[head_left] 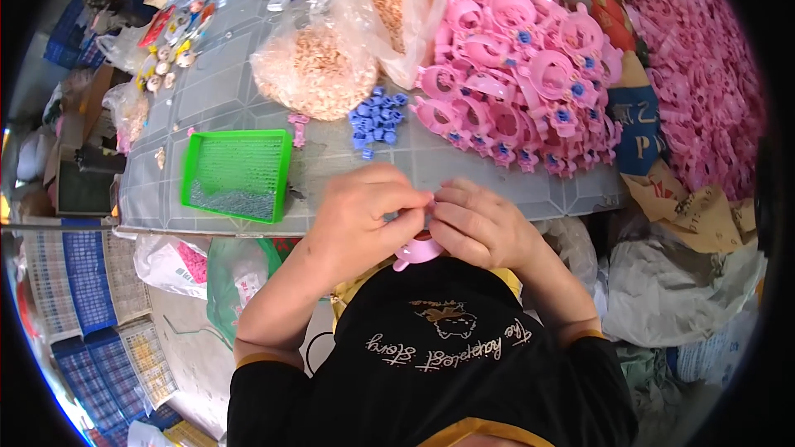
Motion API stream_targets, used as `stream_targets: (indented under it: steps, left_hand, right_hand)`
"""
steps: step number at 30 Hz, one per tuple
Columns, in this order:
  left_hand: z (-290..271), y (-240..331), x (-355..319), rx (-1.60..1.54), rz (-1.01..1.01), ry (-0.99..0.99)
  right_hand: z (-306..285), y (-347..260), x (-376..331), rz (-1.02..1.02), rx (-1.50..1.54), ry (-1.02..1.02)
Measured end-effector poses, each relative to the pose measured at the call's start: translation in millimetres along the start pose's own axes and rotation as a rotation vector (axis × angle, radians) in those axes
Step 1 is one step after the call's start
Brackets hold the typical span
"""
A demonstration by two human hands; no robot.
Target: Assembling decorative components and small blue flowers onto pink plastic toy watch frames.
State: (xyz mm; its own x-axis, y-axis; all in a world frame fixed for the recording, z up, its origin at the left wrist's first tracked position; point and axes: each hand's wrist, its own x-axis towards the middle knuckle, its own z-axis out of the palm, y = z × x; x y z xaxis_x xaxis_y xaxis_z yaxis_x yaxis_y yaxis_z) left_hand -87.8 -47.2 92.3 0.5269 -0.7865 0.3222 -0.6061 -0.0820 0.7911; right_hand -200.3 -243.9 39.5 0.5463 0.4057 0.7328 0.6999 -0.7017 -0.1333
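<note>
Close to my body, at the table's near edge, my left hand [364, 209] and my right hand [483, 225] meet fingertip to fingertip. Between and below them hangs a pink plastic ring-shaped part [419, 253], partly covered by the fingers. My right hand's curled fingers grip its upper end. Thumb and forefinger of my left hand are pinched at the same spot; whatever they hold is too small and covered to name. Just beyond the hands lies a small heap of blue plastic pieces [377, 120]. A large pile of similar pink parts [517, 74], many with blue pieces on them, rises at the right.
A green tray [284, 178] holding small metallic bits stands at left on the grey-covered table [331, 145]. Behind are clear bags of small peach-coloured pieces [319, 70]. Small figures [170, 58] lie far left. A sack of pink parts [696, 74] stands right; plastic baskets [87, 273] are lower left.
</note>
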Motion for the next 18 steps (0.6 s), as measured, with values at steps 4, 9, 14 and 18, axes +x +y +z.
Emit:
stream_targets:
  steps: [4,9,14,18]
  left_hand:
    - [-1.3,-12.0,-3.8,-0.081,-0.082,-0.104]
    - [0.1,-21.1,-11.2,-0.074,-0.060,-0.074]
    - [-15.5,-58.7,-3.9,0.449,-0.070,0.129]
    - [-44.6,-121.3,0.5,1.171,-0.291,0.244]
  right_hand:
    - [3.7,-8.7,-4.0,0.025,0.043,-0.035]
    - [10.5,-8.4,-5.7,0.140,0.121,-0.036]
    - [30.1,-11.1,-15.3,0.643,0.401,-0.027]
    - [30.0,-4.3,-7.2,1.185,1.177,0.279]
